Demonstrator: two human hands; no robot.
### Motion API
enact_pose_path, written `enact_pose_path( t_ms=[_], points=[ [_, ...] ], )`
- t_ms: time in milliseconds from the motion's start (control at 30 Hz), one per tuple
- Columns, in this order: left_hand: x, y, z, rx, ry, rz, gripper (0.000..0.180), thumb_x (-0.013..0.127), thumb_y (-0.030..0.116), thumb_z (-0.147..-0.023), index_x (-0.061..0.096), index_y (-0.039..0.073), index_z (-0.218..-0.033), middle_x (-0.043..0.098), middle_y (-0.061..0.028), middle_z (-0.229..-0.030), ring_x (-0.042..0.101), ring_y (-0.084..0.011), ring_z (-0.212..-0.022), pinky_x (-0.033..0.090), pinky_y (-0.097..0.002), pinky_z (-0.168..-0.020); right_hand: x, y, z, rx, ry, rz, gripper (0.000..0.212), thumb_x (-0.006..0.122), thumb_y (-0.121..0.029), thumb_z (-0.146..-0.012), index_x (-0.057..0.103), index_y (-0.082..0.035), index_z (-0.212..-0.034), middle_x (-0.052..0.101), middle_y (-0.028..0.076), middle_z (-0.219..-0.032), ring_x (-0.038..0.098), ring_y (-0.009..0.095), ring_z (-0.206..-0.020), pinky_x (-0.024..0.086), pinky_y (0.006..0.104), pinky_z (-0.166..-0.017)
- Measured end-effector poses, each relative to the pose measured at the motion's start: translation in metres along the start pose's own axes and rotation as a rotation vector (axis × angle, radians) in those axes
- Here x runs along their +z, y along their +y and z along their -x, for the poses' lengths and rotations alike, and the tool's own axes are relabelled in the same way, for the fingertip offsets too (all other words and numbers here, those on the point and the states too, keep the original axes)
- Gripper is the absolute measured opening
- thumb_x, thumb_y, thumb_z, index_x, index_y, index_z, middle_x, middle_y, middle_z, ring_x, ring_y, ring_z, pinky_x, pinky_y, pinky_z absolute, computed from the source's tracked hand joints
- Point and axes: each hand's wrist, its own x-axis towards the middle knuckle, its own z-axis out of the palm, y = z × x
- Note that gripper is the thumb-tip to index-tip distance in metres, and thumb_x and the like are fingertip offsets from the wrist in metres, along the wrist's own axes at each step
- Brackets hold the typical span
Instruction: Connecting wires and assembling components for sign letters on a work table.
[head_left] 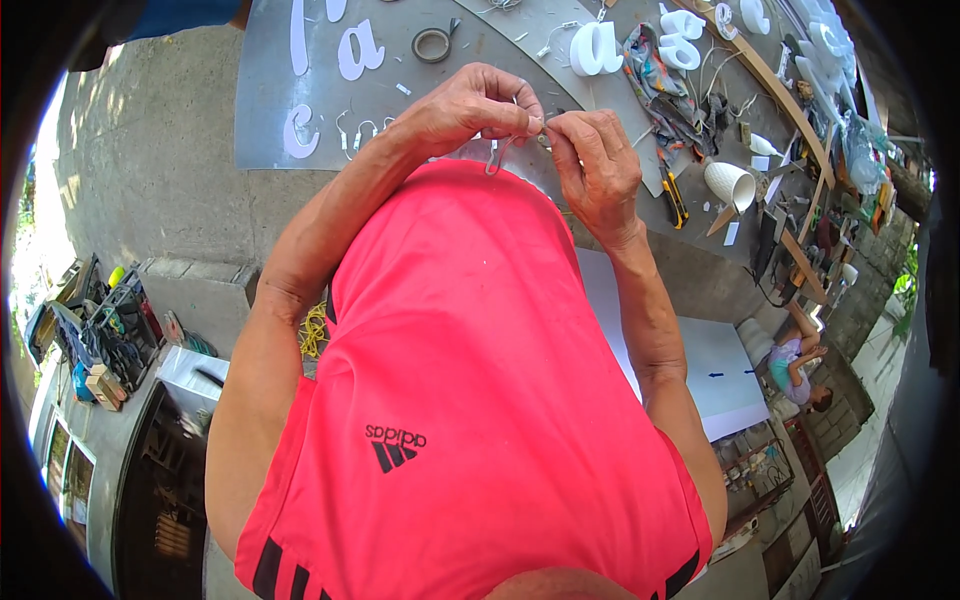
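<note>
Both hands meet at the near edge of the grey table, just beyond the red shirt front. Fingers of my left hand (478, 104) are pinched on a thin wire (495, 160), which hangs in a small loop below them. From the other side, my right hand (600, 165) closes thumb and forefinger on the wire's end, the fingertips nearly touching. What exactly lies between the fingertips is too small to make out. Left of the hands, a string of small light modules on wire (345, 138) lies on the table, partly behind my left forearm.
White letter-shaped pieces (360, 50) lie on the table (265, 100), beside a roll of dark tape (431, 45). Rightward are raised white letters (597, 50), a patterned rag (655, 80), a yellow utility knife (672, 195) and a white cup (729, 185). A person (797, 370) is at far right.
</note>
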Motion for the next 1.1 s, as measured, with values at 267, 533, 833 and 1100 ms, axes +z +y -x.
enact_pose_path(
  t_ms=[267,533,833,1100],
  points=[
    [-0.003,-0.007,-0.001,0.039,0.02,0.032,0.014,0.074,0.015,-0.088,0.07,0.002,-0.09,0.065,-0.0015,-0.075,0.058,-0.007,-0.067,0.04,-0.0225,-0.06,-0.002,-0.009,0.0,0.245,0.025,-0.174,0.021,0.073,0.006,-0.083,0.067,-0.003,-0.1,0.067,0.009,-0.092,0.065,0.021,-0.076,0.052,0.0316,-0.057],
    [-0.001,-0.008,-0.002,0.038,0.042,0.028,0.018,0.079,0.018,-0.085,0.074,0.002,-0.089,0.067,-0.0032,-0.072,0.057,-0.0066,-0.063,0.038,-0.0218,-0.056,0.002,-0.006,0.002,0.211,0.046,-0.169,0.02,0.073,0.006,-0.081,0.066,-0.003,-0.098,0.066,0.009,-0.089,0.065,0.021,-0.073,0.051,0.0314,-0.057],
    [0.006,-0.003,-0.001,0.012,0.038,-0.01,0.016,0.076,0.016,-0.087,0.072,0.001,-0.089,0.066,-0.0027,-0.074,0.058,-0.0079,-0.068,0.043,-0.0233,-0.061,0.005,-0.018,0.006,0.315,0.027,-0.114,0.018,0.072,0.005,-0.081,0.065,-0.004,-0.096,0.062,0.006,-0.08,0.062,0.016,-0.065,0.049,0.0279,-0.055],
    [0.002,-0.008,-0.006,-0.001,0.04,0.131,0.014,0.076,0.015,-0.087,0.071,0.002,-0.089,0.063,-0.0005,-0.075,0.052,-0.0071,-0.066,0.043,-0.0236,-0.064,0.002,-0.019,0.007,0.893,0.112,-0.802,0.01,0.066,-0.007,-0.098,0.07,-0.001,-0.105,0.071,0.003,-0.093,0.062,0.007,-0.078,0.05,0.0227,-0.062]
  ],
)
